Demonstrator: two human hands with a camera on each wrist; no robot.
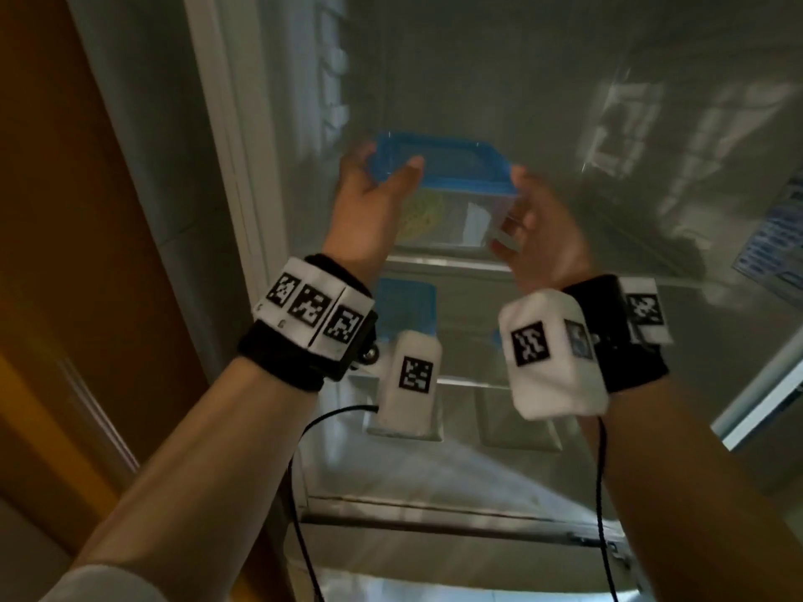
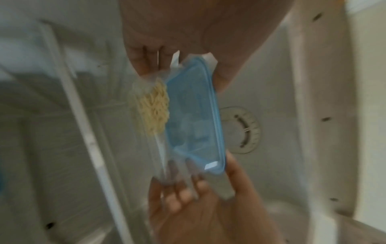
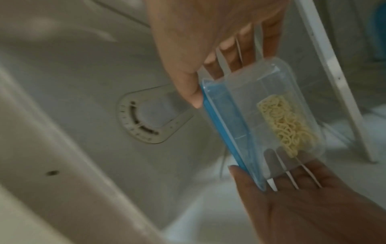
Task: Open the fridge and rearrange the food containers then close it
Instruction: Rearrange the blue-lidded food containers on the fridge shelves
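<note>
I hold a clear food container (image 1: pixel 452 219) with a blue lid (image 1: pixel 439 160) inside the open fridge, just above a glass shelf (image 1: pixel 447 265). My left hand (image 1: pixel 369 197) grips its left end, thumb on the lid. At the other end my right hand (image 1: pixel 543 236) grips it. A block of yellow noodles (image 3: pixel 286 127) shows through the clear wall. In the left wrist view my left hand (image 2: pixel 188 33) is at the top, the container (image 2: pixel 194 118) in the middle and the right hand (image 2: pixel 208 206) below. The right wrist view has the right hand (image 3: pixel 208 33) above, the left hand (image 3: pixel 303 206) below.
Another blue-lidded container (image 1: pixel 406 306) sits on the shelf below, partly behind my wrists. A round dial (image 2: pixel 244 130) is set in the fridge's inner wall. The fridge's left wall (image 1: pixel 208 167) is close by. A sticker (image 1: pixel 773 236) is on the right side.
</note>
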